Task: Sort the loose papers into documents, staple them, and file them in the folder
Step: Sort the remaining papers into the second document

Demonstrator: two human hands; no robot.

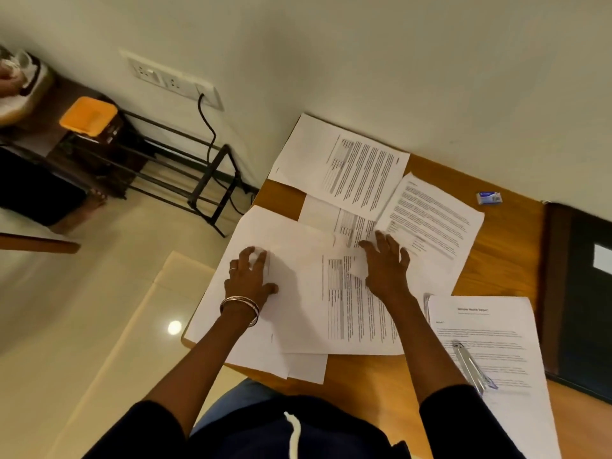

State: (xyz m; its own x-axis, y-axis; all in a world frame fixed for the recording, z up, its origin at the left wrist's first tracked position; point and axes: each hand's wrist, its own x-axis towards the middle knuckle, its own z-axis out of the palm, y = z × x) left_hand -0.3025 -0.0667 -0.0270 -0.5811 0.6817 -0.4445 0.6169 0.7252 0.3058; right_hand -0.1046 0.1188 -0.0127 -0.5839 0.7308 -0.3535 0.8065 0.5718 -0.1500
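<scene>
- Wooden bench (390,389) carries your loose papers (357,173), overlapping across its left part.
- Dark folder (583,293) lies at the bench's right edge.
- Your left hand (250,279) presses a blank sheet (291,240), fingers spread.
- Your right hand (385,266) rests spread on printed pages.
- The stapler (472,367) sits on the near-right stack (490,329).

A brown wooden counter (390,389) stands against the wall. Loose papers (351,173) cover its left side. A paper stack (490,329) lies at the near edge. A dark folder (583,293) lies at the right edge. A small blue box (489,197) sits by the far edge.
</scene>
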